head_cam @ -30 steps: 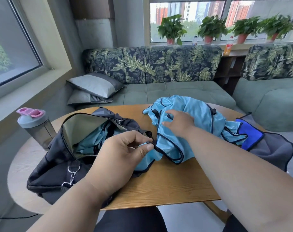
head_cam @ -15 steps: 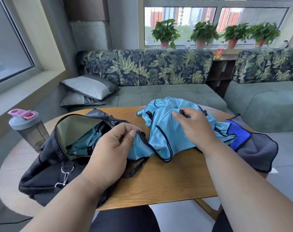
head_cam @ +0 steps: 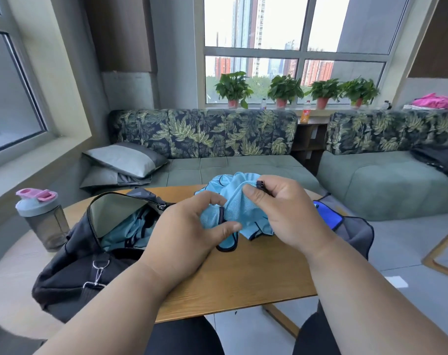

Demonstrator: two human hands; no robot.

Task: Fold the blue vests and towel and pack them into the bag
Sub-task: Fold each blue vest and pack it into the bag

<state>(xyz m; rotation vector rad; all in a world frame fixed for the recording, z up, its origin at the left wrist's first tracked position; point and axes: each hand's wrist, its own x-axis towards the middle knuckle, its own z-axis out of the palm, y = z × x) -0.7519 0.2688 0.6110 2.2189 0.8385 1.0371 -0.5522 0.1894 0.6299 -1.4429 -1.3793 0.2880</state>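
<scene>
Here, in the head view, I hold a light blue vest [head_cam: 239,208] bunched above the wooden bench [head_cam: 243,275]. My left hand [head_cam: 192,231] grips its lower part, thumb and fingers curled into the cloth near the dark-trimmed hem. My right hand [head_cam: 281,213] pinches the upper edge, fingers closed over the fabric beside a black trim piece. The vest is crumpled, not yet flat or squared.

To my left the dark bag [head_cam: 71,260] lies on the bench with its top zipped open, and another blue vest [head_cam: 125,230] already sits inside it. Just beyond my right hand the towel [head_cam: 356,229], grey with a bright blue patch, lies partly over the bench's far edge, untouched. A shaker bottle [head_cam: 42,219] stands left of the bag.

I judge this to be the folding of a second vest. Next I need to find its edges, shake or spread it out, and lay it flat on the free bench surface before folding; the towel comes after.
</scene>
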